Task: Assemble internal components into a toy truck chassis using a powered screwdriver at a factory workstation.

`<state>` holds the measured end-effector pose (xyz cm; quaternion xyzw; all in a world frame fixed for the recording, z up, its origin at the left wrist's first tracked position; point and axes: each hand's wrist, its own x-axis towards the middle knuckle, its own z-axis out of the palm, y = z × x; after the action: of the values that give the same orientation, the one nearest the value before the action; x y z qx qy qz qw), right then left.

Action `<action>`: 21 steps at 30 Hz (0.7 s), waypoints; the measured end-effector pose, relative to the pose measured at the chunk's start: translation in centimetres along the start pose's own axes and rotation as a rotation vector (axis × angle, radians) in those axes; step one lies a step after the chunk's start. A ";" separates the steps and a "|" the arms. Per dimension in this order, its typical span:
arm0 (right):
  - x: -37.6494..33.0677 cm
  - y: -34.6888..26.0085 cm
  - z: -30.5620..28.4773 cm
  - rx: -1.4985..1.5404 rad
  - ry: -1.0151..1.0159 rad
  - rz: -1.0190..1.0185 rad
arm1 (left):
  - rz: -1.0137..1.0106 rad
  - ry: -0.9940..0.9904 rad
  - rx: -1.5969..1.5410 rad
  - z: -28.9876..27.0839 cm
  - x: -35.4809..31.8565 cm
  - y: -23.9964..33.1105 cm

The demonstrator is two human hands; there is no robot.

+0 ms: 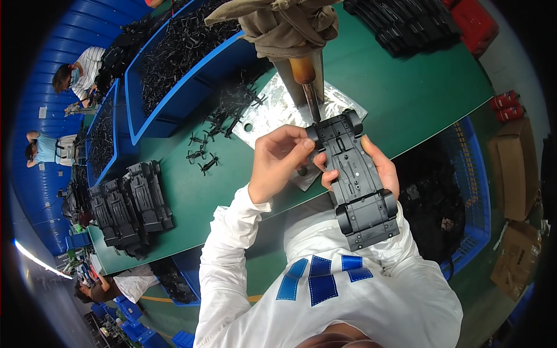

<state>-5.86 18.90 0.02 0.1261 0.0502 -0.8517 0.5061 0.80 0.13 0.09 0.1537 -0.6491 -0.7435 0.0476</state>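
A long black plastic toy-car chassis [353,168], with rounded wheel arches at its corners, is held tilted over the table's near edge. My right hand [380,168] is closed around its middle, thumb on the right edge and fingertips curling out at the left edge. Thumb and forefinger of my left hand [278,162] are closed together at the far left wheel arch; whether a small part lies between them is hidden. Just beyond that end, a metal rod with a wooden handle [302,69] points down, its tip close to the chassis. Brown cloth [284,26] wraps the handle's top.
A shiny metal plate [272,116] lies on the green table [400,87] below the rod. Small black frame parts [217,122] are scattered left of it, beside a full blue bin [136,110]. Chassis stacks [130,206] stand at left. A blue crate [473,232] is at right.
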 end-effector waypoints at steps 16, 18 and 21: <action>0.0 0.0 0.1 -0.014 0.014 -0.004 | 0.016 0.001 -0.007 -0.1 0.1 -0.3; 0.0 0.0 0.1 -0.026 0.020 0.000 | 0.017 -0.001 -0.013 -0.1 0.1 -0.4; 0.0 0.0 0.2 0.006 0.017 0.010 | 0.021 -0.005 -0.019 -0.1 0.1 -0.3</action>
<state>-5.92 18.85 0.20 0.1352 0.0513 -0.8481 0.5097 0.79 0.07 -0.26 0.1447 -0.6436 -0.7496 0.0554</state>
